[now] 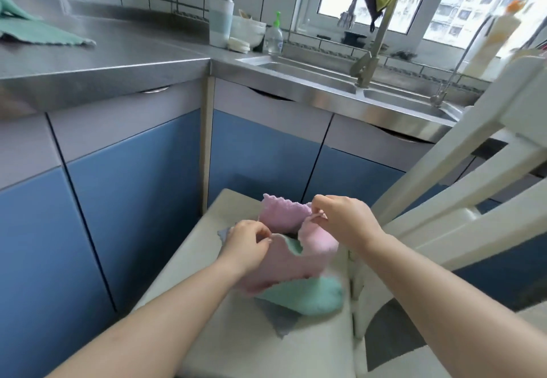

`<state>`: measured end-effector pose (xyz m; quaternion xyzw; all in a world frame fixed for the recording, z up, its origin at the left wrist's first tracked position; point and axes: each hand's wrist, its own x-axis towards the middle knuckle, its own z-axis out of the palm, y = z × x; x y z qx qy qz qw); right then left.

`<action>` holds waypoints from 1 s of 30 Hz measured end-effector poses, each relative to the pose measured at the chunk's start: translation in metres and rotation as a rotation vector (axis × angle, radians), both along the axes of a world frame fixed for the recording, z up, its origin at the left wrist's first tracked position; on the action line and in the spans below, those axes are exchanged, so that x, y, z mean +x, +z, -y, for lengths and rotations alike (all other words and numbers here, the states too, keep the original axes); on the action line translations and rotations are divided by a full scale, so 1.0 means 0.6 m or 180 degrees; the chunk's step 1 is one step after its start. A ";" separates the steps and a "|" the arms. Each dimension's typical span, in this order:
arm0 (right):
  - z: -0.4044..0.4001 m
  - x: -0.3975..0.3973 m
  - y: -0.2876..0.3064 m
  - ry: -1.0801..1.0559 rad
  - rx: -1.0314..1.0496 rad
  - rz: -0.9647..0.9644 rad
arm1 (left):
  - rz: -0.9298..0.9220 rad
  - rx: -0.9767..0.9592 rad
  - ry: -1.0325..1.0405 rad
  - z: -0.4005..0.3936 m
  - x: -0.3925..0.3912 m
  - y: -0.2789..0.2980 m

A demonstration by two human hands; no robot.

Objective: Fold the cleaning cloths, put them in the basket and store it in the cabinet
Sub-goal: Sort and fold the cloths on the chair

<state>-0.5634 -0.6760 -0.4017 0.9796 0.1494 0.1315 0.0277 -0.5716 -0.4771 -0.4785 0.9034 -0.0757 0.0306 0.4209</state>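
Observation:
A pink cloth (284,259) is lifted over the seat of a cream chair (245,345). My left hand (245,241) pinches its near left edge and my right hand (343,218) pinches its right edge, holding the cloth bowed open between them. Under it lie a mint green cloth (307,295) and a grey cloth (281,321), partly covered. Another green cloth (35,28) lies spread on the steel counter at the far left. No basket is in view.
Blue cabinet doors (133,200) run under the steel counter (124,52). A sink (310,73) with a tap sits at the right, with cups and a soap bottle (273,37) behind it. The chair back (473,170) rises at the right.

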 end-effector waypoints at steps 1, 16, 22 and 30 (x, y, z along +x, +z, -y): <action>0.003 -0.006 0.011 -0.0084 0.0156 0.0026 | -0.0037 -0.0053 0.0017 -0.003 -0.004 0.010; 0.013 -0.071 0.167 -0.0553 0.3448 0.0443 | 0.1908 0.0918 0.0137 -0.070 -0.030 0.168; 0.001 -0.067 0.204 -0.0366 0.3555 0.0609 | 0.2811 0.1755 -0.0453 -0.166 -0.029 0.243; -0.053 -0.057 0.195 -0.0248 0.3100 0.0126 | 0.1184 0.0429 0.0623 -0.306 -0.048 0.247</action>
